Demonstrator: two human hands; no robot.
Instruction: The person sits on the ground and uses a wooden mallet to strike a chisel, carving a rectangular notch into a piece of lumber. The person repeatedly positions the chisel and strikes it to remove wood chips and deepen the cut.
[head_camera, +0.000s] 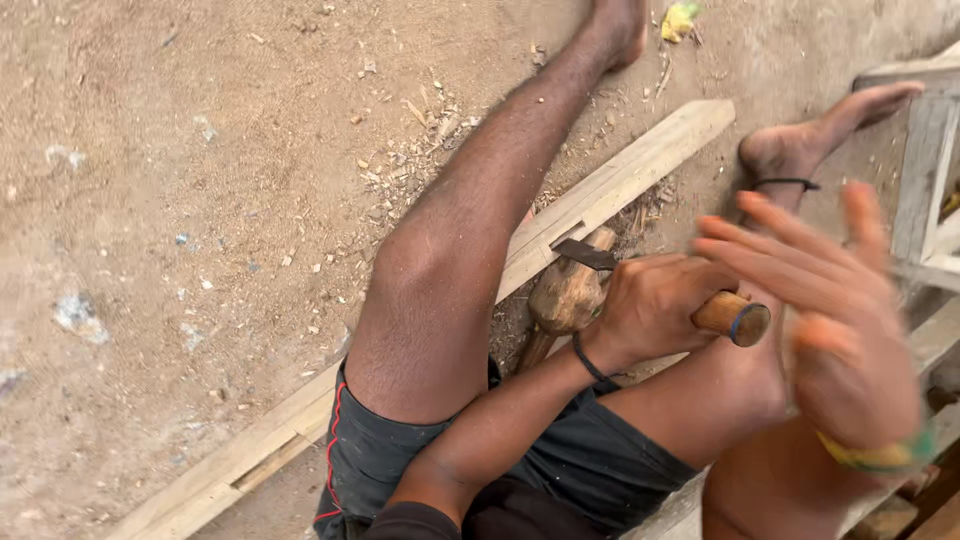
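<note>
Nearest, the blurred right hand (840, 330) is raised, fingers spread, holding nothing. The left hand (655, 305) grips a chisel's wooden handle (735, 318), blade (585, 254) on the long plank (620, 180) lying on the dirt floor beside a wooden mallet (565, 295). Chiselling appears paused; striking needs the mallet.

Two hands (655, 300) (840, 320), one mallet (568, 292), one plank (620, 180)

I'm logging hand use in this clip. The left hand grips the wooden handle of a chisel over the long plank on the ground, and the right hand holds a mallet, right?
Not quite. The head view shows the right hand empty, open with fingers spread and blurred. The rest stands: the left hand grips the wooden handle over the long plank. A wooden mallet lies on the plank, unheld.
</note>
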